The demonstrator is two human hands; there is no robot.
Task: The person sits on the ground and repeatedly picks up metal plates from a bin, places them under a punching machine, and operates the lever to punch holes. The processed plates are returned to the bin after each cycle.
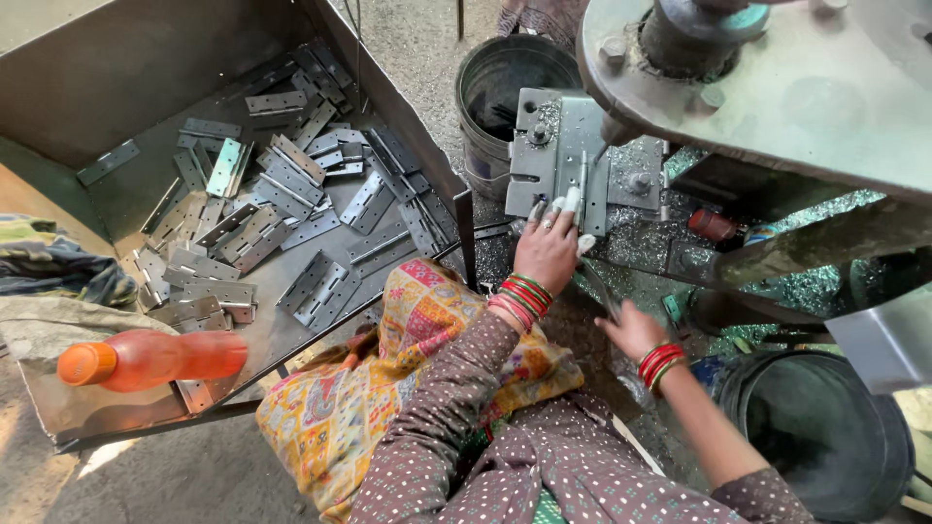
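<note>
Pressing a hinge plate [581,184] onto the press bed at upper centre, the left hand [547,250] pinches it; the right hand [631,330] hangs loose, empty. Left of frame, the tray [107,78] holds many hinges [282,209].

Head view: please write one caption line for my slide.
Left hand rests at a press plate; right hand hovers lower; hinges fill a tray.

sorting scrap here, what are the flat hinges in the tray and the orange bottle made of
Hinges: apparently bare sheet metal, probably steel, judging by the dull grey sheen and thin flat leaves with punched holes. Orange bottle: looks like translucent plastic, since light glows through the body; its cap is opaque orange.
</note>
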